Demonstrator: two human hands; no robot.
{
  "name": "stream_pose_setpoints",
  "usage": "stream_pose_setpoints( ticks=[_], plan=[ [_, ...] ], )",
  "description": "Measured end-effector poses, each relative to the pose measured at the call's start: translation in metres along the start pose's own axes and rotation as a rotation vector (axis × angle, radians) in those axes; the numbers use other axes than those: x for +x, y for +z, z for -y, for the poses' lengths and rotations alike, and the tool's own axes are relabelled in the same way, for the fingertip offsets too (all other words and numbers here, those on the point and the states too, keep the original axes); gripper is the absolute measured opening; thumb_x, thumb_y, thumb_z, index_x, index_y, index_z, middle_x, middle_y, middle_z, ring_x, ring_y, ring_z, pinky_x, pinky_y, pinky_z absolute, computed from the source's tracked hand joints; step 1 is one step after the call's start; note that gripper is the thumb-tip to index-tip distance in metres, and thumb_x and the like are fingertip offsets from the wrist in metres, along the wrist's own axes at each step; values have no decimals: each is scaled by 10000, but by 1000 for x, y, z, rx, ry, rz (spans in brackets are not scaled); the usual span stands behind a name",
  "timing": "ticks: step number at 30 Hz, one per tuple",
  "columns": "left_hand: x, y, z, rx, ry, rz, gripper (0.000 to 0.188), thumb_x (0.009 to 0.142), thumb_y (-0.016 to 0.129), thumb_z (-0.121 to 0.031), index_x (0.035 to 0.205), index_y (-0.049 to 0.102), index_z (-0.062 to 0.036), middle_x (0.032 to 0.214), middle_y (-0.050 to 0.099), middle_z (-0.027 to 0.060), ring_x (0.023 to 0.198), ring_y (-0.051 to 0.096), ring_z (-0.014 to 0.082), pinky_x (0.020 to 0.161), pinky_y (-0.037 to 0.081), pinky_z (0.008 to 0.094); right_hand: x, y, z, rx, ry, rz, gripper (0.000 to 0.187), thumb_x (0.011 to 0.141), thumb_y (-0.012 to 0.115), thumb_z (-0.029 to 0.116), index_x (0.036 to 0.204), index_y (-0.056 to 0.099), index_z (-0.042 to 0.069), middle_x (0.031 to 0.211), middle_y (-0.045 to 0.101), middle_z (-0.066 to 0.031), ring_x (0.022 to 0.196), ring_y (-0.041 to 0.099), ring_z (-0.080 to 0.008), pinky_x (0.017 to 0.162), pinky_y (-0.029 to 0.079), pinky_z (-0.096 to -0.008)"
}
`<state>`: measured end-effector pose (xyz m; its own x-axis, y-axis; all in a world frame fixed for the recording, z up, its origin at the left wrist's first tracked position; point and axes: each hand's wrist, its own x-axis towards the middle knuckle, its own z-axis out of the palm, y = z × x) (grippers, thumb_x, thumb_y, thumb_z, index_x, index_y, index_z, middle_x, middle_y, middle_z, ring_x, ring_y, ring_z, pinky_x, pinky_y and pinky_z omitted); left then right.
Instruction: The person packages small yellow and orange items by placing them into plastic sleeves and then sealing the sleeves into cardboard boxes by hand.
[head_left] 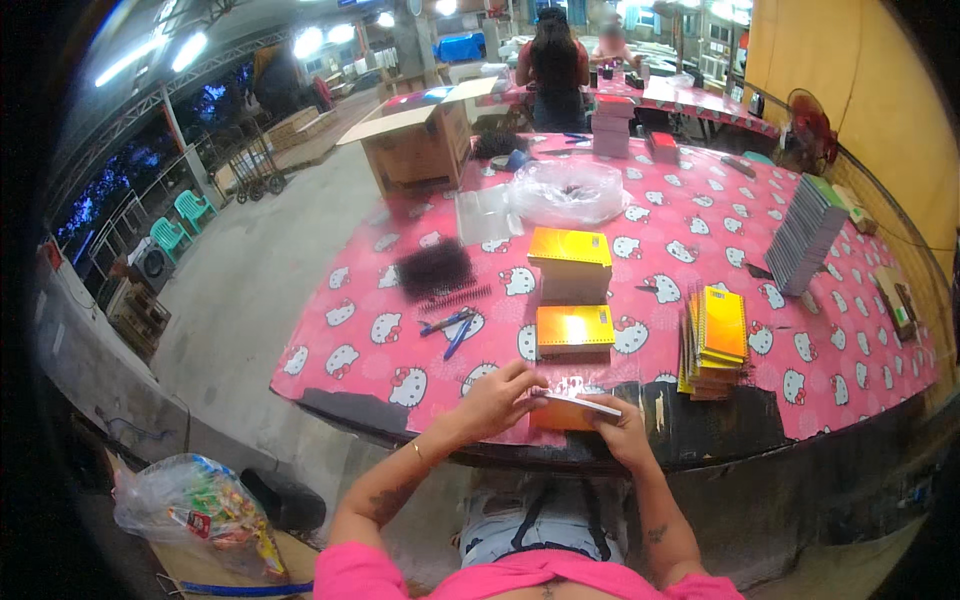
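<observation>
Near the front edge of the table, a thin notebook [578,401] with white page edges and an orange cover is held between my hands. My right hand [624,432] grips its right end, the thumb on top. At its left end, the fingers of my left hand [497,398] are pinched together against the edge; whether they also hold a small coil there is hard to make out. Just beyond are two stacks of yellow-orange notebooks, a nearer one [575,330] and a taller one [570,250]. Spiral-bound yellow notebooks [718,335] are piled to the right.
Blue-handled pliers [455,328] and a bundle of black binding coils [435,268] lie to the left on the pink patterned tablecloth [345,335]. Further back are a clear plastic bag [568,190], an open cardboard box [415,150] and a tall notebook stack [805,235]. A person [555,70] stands beyond the table.
</observation>
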<state>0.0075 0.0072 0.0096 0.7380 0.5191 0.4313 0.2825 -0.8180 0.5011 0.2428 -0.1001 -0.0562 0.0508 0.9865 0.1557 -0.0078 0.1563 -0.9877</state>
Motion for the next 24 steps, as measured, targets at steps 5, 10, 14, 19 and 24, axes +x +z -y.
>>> stream_pose_setpoints(
  ticks=[5, 10, 14, 19, 24],
  plan=[
    [3, 1, 6, 46, -51, 170, 275, 894, 686, -258, 1106, 629, -93, 1016, 603, 128, 894, 630, 334, 737, 506, 427, -7, 4, 3, 1, 10, -36, 226, 930, 647, 20, 1152, 690, 23, 973, 669, 29, 882, 566, -49, 791, 469, -223],
    [0, 27, -14, 541, -53, -59, 616, 954, 517, -483, 1387, 475, -47, 1404, 458, 182, 1361, 371, 360, 1113, 209, 562, -11, 12, 12, 55, -38, -151, 254, 923, 638, -12, 1170, 688, 19, 1009, 681, 0, 933, 591, -73, 848, 479, -239],
    [-60, 95, -16, 699, -4, -46, 852, 965, 370, -617, 1541, 224, -6, 1627, 155, 182, 1523, 68, 325, 1152, -86, 625, -9, 12, 13, 169, -69, -287, 276, 922, 636, -21, 1190, 683, 24, 1027, 679, -8, 943, 592, -77, 854, 481, -240],
    [3, 47, -11, 700, -102, -219, 865, 968, 392, -612, 1535, 215, 17, 1622, 137, 216, 1525, 27, 338, 1150, -99, 623, -16, 17, 7, 119, 10, -185, 291, 893, 640, -47, 1178, 674, -4, 1085, 691, -43, 1002, 615, -107, 902, 485, -262],
    [-44, 79, -30, 742, 150, -56, 868, 977, 315, -634, 1534, 204, 22, 1617, 161, 214, 1518, 65, 359, 1154, -88, 620, -11, 10, 21, 99, -69, -236, 275, 891, 646, -35, 1162, 682, 0, 1053, 692, -36, 975, 622, -106, 876, 492, -258]
  ],
)
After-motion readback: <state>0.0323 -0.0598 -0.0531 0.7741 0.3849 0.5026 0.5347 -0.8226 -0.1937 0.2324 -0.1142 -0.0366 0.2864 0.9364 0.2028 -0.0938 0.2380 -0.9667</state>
